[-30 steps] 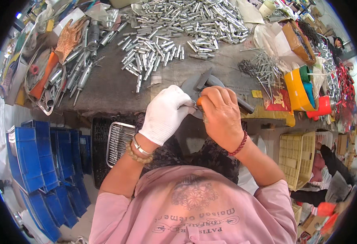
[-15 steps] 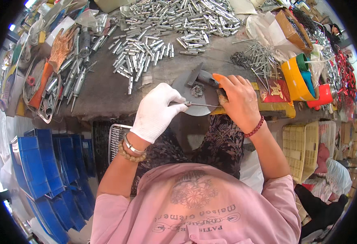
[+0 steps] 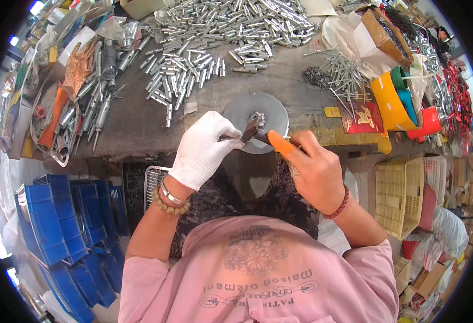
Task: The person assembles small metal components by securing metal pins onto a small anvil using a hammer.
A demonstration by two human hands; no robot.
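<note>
My left hand (image 3: 203,149), in a white glove, pinches a thin metal rod that points right toward a round steel plate (image 3: 263,110) at the workbench's front edge. My right hand (image 3: 314,169), bare with a red bead bracelet, grips a small hammer by its orange handle (image 3: 279,144). The hammer's dark head (image 3: 251,129) rests over the plate, at the tip of the rod, beside a small metal piece on the plate.
Heaps of short silver metal tubes (image 3: 220,32) cover the far bench. Tools and an orange glove (image 3: 77,70) lie at the left. Thin pins (image 3: 339,70) and yellow and red containers (image 3: 392,102) sit right. Blue bins (image 3: 58,220) stand below left, a yellow basket (image 3: 401,196) below right.
My hands have drawn apart: the right hand slid back to the right, showing the orange hammer handle. The round plate, earlier mostly covered by my hands, is now in full view.
</note>
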